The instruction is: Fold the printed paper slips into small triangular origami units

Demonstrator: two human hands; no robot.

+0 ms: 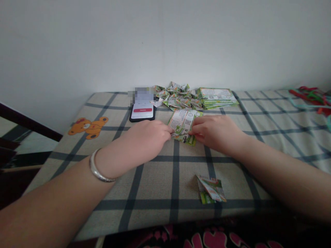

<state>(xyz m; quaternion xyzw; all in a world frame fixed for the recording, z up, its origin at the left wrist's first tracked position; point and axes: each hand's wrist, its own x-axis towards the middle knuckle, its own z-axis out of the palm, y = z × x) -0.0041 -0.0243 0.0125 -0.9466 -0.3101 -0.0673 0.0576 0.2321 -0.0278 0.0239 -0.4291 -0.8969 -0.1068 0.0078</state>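
Note:
A printed green-and-white paper leaflet (182, 119) lies on the checked tablecloth with its near part creased over. My left hand (150, 139), with a silver bangle at the wrist, pinches its left edge. On the opposite side, my right hand (217, 132) has its fingertips closed on the right edge. Closer to me rests a folded leaflet (213, 189), partly sprung open and touched by neither hand. Beyond the hands is a heap of folded leaflets (181, 96), beside a stack of flat leaflets (217, 94).
A phone (142, 112) with a lit screen lies left of the folded heap. A bear-shaped cutout (89, 127) is on the cloth at the left. Red and green items (310, 96) sit at the far right. A white wall (165, 44) stands behind the table.

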